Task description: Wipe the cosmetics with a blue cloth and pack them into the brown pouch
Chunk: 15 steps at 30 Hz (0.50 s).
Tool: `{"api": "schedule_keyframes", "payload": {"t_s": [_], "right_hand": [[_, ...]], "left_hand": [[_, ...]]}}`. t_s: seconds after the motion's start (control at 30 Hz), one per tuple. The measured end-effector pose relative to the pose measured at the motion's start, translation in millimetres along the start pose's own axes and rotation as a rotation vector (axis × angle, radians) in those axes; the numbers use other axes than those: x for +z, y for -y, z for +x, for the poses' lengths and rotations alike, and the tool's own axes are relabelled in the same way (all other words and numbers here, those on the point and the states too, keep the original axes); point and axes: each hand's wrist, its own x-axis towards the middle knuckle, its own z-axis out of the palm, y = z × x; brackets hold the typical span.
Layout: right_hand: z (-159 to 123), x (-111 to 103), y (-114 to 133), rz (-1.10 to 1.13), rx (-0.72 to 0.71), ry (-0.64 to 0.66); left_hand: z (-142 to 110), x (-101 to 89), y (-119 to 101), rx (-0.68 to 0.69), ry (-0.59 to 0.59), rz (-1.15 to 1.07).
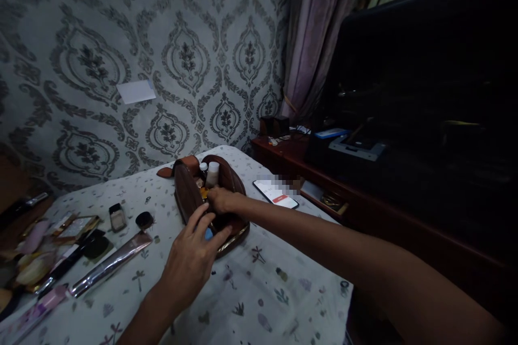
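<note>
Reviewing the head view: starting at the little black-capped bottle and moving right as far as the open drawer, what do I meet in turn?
Small black-capped bottle → round black lid → open brown bag → phone → open drawer

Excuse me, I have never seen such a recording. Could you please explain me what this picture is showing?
There is no machine here: a person works with two bare hands. The single picture comes from a camera worn on the head, looking forward and down.

The white patterned cloth covers the surface. On it stands an open brown bag with small bottles inside. To its left lie a shiny tube, a small square bottle and other small items; to its right is a phone.

The right hand reaches into the bag; its fingertips are hidden, so I cannot tell whether it holds something. The left hand is spread at the bag's near edge.
</note>
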Motion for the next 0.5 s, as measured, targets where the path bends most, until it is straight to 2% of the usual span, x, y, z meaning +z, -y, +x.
{"api": "schedule_keyframes", "payload": {"t_s": [0.03,0.07,0.2,0.27,0.4,0.5], "right_hand": [[-1.8,-7.1,1.7,-0.004,0.017,0.018],[-3.8,-15.5,3.2,0.019,0.027,-0.021],[-15.3,-52.5,2.1,0.090,0.012,-0.273],[-22.7,-64.4,-1.9,0.179,-0.004,-0.374],[-40.5,-61.6,-6.2,0.493,-0.061,-0.491],[-56.2,-45.5,-3.7,0.552,-0.119,-0.516]], "left_hand": [[-0.1,-0.7,0.3,0.005,0.000,0.003],[-0.3,-1.4,0.7,0.010,0.002,0.006],[-2.8,-3.5,3.6,0.033,0.031,0.018],[-4.0,-4.0,4.7,0.039,0.043,0.017],[-6.7,-3.9,5.3,0.034,0.041,0.004],[-10.4,-3.0,5.7,0.043,0.032,0.007]]}}
